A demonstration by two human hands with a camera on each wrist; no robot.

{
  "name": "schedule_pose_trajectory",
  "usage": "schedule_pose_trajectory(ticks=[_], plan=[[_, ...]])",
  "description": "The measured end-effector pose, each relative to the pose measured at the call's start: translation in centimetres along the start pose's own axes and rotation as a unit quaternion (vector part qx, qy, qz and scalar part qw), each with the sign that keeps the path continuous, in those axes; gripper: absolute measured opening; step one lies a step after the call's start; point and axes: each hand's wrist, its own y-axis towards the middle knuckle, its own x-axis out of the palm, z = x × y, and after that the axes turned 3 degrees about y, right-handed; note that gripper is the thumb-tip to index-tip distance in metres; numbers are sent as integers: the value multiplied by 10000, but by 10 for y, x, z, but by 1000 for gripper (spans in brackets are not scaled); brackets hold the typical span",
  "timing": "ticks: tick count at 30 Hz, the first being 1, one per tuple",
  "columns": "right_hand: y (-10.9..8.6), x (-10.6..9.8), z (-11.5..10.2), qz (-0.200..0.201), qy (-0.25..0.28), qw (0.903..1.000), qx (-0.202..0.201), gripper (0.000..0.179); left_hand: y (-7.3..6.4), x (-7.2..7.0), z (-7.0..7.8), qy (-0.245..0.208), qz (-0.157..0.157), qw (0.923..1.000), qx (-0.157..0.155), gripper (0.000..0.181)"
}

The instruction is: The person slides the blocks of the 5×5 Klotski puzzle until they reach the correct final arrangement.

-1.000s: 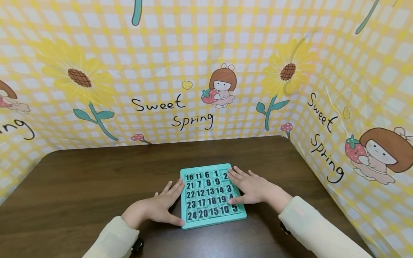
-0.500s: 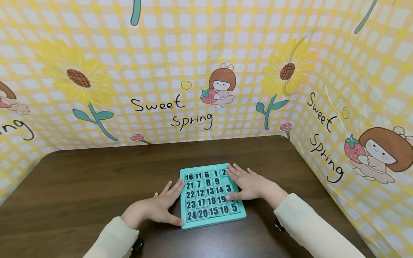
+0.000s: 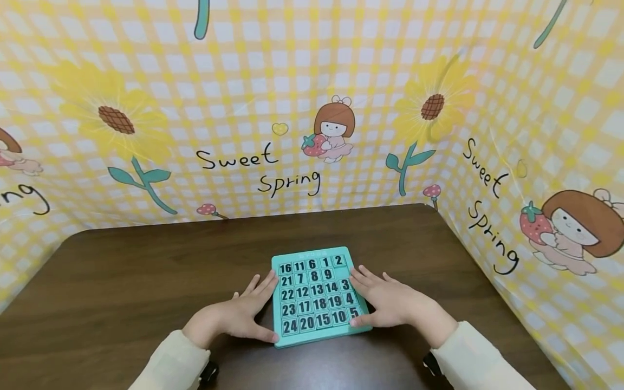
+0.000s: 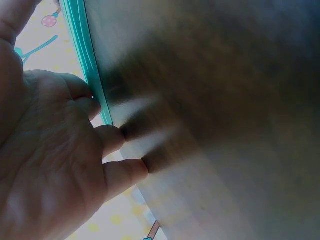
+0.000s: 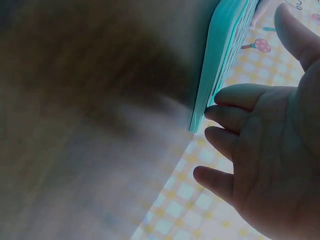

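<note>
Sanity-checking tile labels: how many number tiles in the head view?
24 number tiles, all in the teal frame: five each in the top, third, fourth and bottom rows, four in the second. The right hand partly covers the 5 tile.

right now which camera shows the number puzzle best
The head view: the number puzzle lies face up there, nearly all its numbers readable. Both wrist views show only part of its turquoise side, with no numbers visible.

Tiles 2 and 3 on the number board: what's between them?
In the head view, only a bare slot lies between tile 2 and tile 3, with the right hand at its right side.
</note>
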Motion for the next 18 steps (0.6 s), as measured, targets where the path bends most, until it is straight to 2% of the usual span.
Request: schedule_pose_trajectory(ticks=[8,18], plan=[[-2,0,-3,35,-157,9999,24,94,0,-3,1,-3,7,10000,-6,119],[10,1,-1,26,-218,9997,70,94,0,0,0,-26,27,10000,61,121]])
